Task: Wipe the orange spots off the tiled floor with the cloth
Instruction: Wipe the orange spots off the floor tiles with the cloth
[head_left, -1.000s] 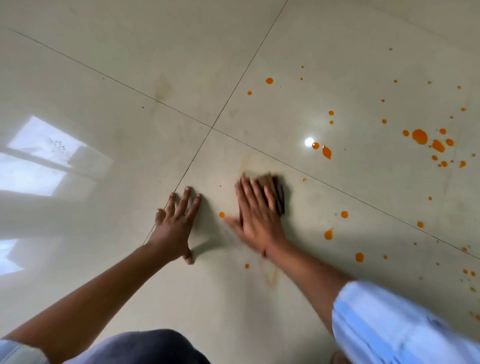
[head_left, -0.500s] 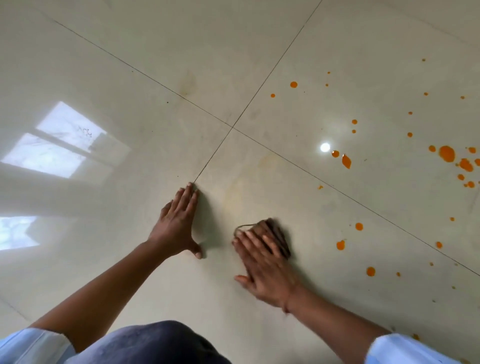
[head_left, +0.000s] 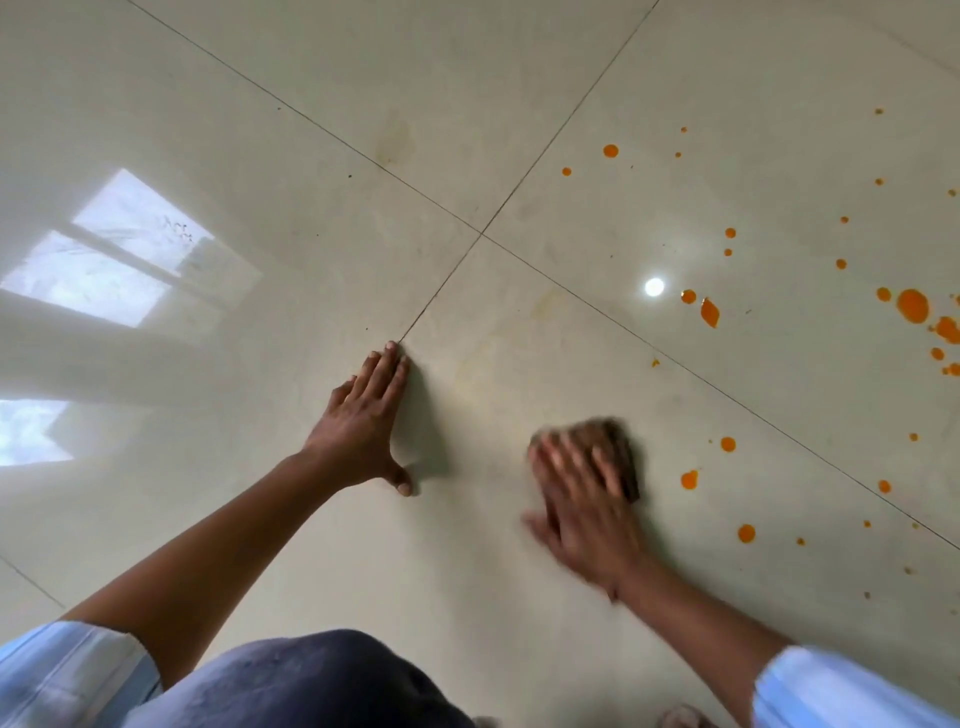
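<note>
1. Since a second ago, my right hand (head_left: 582, 514) has come back from the far edge of the near tile (head_left: 467, 571) and swung off to the right. It's motion-blurred, but the fingers look stretched out flat, pressing down rather than grabbing anything.
2. Under it is the cloth (head_left: 608, 441), a dark brown wad poking out past my fingertips and along the right side. It sits mid-tile, between the left grout line (head_left: 441, 296) and the closest drips.
3. Result so far: the two little dots that sat between my hands are gone, so that stretch is basically done. There's a faint yellowish haze (head_left: 478, 384) toward the tile's far-left corner, which I reckon wants another pass.
4. My left hand (head_left: 363, 421) hasn't budged. It's flat on the floor with straight fingers, tips right at the grout line, just propping me up.
5. Orange spots next: the nearest spot (head_left: 689, 479) is just right of the cloth and untouched, with a few more on the same tile beyond it.
6. Across the far joint, the next tile has the big blob (head_left: 912, 305) and its cluster near the right edge of view. They look thick and glossy, probably still wet, so most of the job is ahead of me.
</note>
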